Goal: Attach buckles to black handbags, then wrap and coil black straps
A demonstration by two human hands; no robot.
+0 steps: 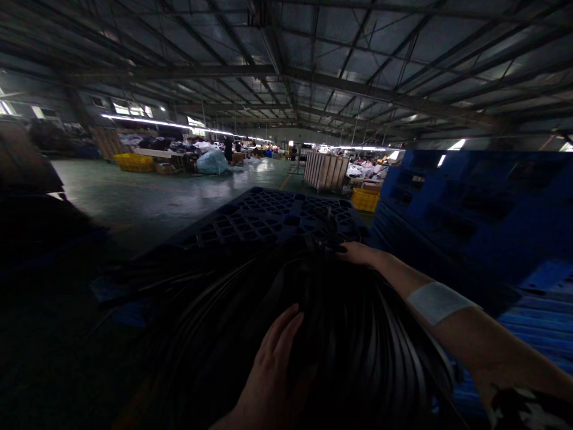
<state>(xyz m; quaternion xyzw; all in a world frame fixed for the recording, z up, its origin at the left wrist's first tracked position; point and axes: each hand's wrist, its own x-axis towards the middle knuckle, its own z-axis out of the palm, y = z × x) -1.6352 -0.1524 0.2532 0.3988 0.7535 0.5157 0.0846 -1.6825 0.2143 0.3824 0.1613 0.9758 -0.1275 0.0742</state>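
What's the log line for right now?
left hand: open over black strips | right hand: at strips' gathered end, grip unclear | blue pallet: visible beyond strips

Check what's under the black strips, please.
A blue lattice pallet shows beyond their far edge and seems to run beneath. The black strips cover whatever lies directly under them, so that can't be seen.

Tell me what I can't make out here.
In the head view:
Right hand: fingertips lost among dark strips, so its grip is unclear.
Left hand: forearm cut off by the bottom edge.
Pallet: near part hidden beneath the strips.
Distant person: too small, dim.
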